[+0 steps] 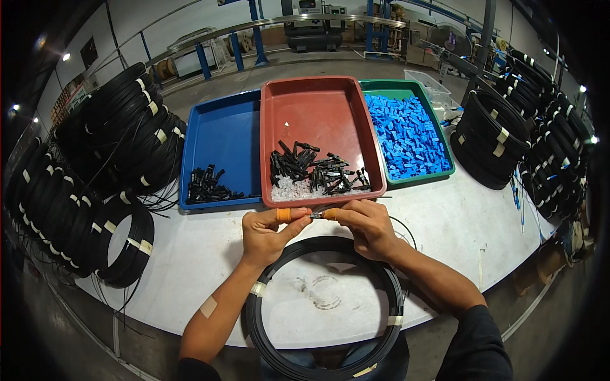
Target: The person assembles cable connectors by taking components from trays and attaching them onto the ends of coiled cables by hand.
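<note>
Above the white table (203, 247), just in front of the red tray (324, 117), the left hand (267, 235) and right hand (368, 227) pinch a small connector (315, 216) in closed fingertips, long axis roughly left to right.

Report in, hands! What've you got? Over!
Left hand and right hand pinching a small piece. Black cable coil below, overhanging the table. Red tray close ahead.

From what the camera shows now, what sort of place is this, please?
It looks like a factory or workshop for cables: stacked black coils flank the white table, a green tray holds many blue pieces, and a machine stands behind.
</note>
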Action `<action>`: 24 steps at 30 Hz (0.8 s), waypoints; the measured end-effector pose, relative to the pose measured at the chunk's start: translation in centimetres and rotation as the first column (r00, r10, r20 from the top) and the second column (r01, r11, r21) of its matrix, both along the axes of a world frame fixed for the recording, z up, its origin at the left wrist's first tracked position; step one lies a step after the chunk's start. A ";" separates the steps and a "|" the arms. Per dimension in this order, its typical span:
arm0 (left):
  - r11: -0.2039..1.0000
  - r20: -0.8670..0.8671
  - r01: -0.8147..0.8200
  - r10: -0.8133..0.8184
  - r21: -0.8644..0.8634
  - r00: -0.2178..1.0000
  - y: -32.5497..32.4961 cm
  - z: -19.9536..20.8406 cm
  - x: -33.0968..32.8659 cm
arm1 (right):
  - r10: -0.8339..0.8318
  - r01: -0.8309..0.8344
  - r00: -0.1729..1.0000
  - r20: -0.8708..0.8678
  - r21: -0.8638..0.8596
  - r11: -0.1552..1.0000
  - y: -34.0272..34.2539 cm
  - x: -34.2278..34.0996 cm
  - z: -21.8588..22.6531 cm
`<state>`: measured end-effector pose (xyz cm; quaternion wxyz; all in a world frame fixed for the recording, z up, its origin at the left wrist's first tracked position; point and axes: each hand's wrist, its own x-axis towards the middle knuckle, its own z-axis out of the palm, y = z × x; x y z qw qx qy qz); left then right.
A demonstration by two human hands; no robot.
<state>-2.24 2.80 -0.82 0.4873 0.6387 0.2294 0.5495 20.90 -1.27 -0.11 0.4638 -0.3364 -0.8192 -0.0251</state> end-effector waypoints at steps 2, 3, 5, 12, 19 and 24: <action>0.996 -0.070 -0.035 0.040 0.077 0.997 0.0 0.0 -0.1 | -0.026 0.027 0.999 0.040 -0.018 0.999 0.1 0.1 0.0; 0.986 -0.136 -0.062 0.084 0.156 0.987 0.0 0.1 0.0 | -0.017 0.017 1.000 0.001 0.014 1.000 0.4 0.2 -0.1; 0.969 -0.199 -0.060 0.109 0.240 0.974 -0.1 0.5 -0.1 | -0.009 0.011 0.999 -0.037 0.045 0.999 0.5 0.5 0.1; 0.987 -0.210 0.080 -0.050 0.136 0.976 -0.3 0.7 -0.3 | 0.007 0.000 0.999 0.043 -0.175 0.985 1.5 2.1 0.6; 0.965 -0.327 0.134 -0.055 0.224 0.943 -0.3 1.1 -0.1 | 0.079 -0.082 0.997 -0.024 -0.291 0.953 1.7 2.5 0.7; 0.967 -0.357 0.150 -0.068 0.208 0.932 -0.3 1.0 -0.2 | 0.137 -0.177 0.982 -0.127 -0.407 0.896 1.2 2.1 1.1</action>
